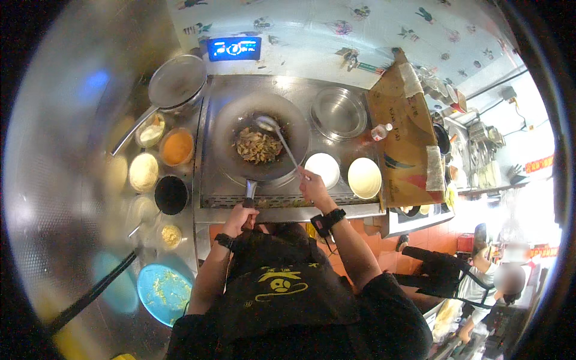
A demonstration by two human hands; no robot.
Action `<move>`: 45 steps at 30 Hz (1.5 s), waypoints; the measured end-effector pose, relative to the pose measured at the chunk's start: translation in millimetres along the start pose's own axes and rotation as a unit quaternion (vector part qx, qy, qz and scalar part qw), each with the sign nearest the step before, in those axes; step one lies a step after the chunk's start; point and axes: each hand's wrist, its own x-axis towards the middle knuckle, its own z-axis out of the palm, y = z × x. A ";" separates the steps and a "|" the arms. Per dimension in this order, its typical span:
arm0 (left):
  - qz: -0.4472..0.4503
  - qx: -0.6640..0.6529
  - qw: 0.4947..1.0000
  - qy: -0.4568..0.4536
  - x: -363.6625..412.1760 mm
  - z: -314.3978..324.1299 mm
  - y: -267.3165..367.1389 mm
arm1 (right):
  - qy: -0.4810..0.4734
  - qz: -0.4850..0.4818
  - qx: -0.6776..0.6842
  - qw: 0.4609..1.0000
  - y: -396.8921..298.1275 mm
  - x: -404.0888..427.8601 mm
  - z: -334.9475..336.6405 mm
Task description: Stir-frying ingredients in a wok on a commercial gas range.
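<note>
In the middle of the stove top sits a large wok (pixel 225 157) with browned, sliced food (pixel 256 146) in it. My left hand (pixel 240 220) is closed around the dark end of the wok's handle (pixel 251 189). A long-handled metal ladle (pixel 268 123) is in my right hand (pixel 313 187); its bowl rests over the upper part of the food, inside the wok. Just beyond my right hand stands a white bowl (pixel 322 171), and a cream-coloured bowl (pixel 364 178) is farther right. Both my wrists bear black straps.
Seasoning containers, among them orange powder (pixel 177 146) and dark liquid (pixel 171 195), line the left counter near a strainer (pixel 177 82) and a blue basin (pixel 163 294). A metal pot (pixel 339 113), a bottle (pixel 381 132) and a cardboard sheet (pixel 407 144) stand right. Another person (pixel 472 281) is at far right.
</note>
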 end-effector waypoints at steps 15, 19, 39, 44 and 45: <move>-0.006 -0.009 0.999 -0.038 13.5 -10.9 -11.8 | 0.014 -0.204 -0.670 0.714 -73.4 -81.0 -55.6; -0.041 0.019 0.998 -0.031 6.0 -6.0 -0.7 | 0.035 -0.213 -0.631 0.745 -89.9 -117.6 -64.4; -0.036 -0.052 0.998 0.005 12.6 -3.9 -13.5 | 0.041 -0.207 -0.581 0.786 -15.3 0.2 5.9; -0.038 0.000 0.999 0.020 12.7 -8.8 -7.6 | 0.073 -0.194 -0.607 0.767 -23.8 -36.9 -12.1; -0.056 0.000 0.998 0.009 16.5 -11.4 -16.0 | 0.072 -0.194 -0.609 0.765 -23.6 -47.7 -12.5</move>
